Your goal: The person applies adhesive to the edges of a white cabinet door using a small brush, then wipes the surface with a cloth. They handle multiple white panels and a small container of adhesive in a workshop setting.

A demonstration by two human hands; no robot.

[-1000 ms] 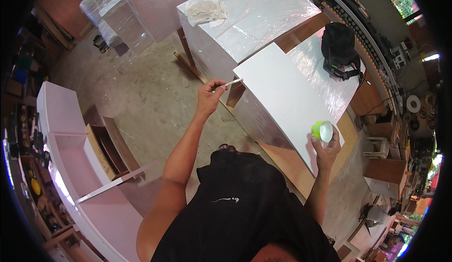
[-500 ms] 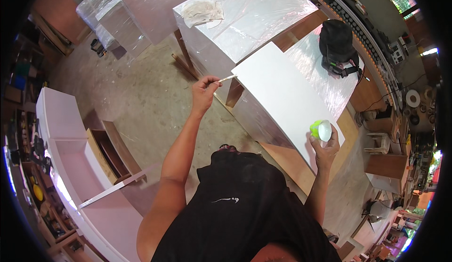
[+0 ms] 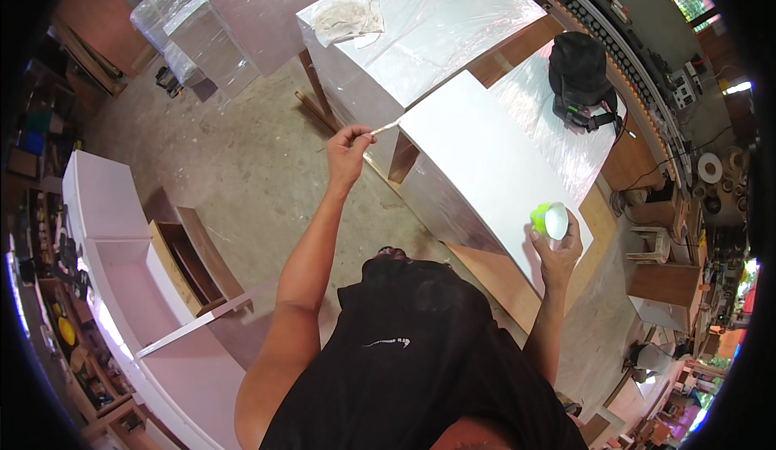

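Between the fingertips of my left hand point(image 3: 347, 155) is a thin, pale paintbrush point(image 3: 385, 128). Its whitish tip meets the left corner edge of a white panel point(image 3: 485, 151), which lies flat on top of a wrapped cabinet. Over the panel's near right end, my right hand point(image 3: 559, 258) grips a small cup point(image 3: 556, 220). The cup is white inside, bright green shows at its left side, and its mouth is tilted toward me. How much it holds is hard to make out.
Plastic-wrapped white cabinets point(image 3: 428, 34) stand beyond the panel, one bearing a crumpled cloth point(image 3: 347, 22). A black backpack point(image 3: 578, 70) rests on the wrapped surface at right. An open white cabinet frame point(image 3: 121, 256) and a wooden drawer box point(image 3: 179, 264) are at left.
My left hand has shifted slightly left, and the brush tip has moved a little up and left along the panel's corner. The cup in my right hand has turned slightly.
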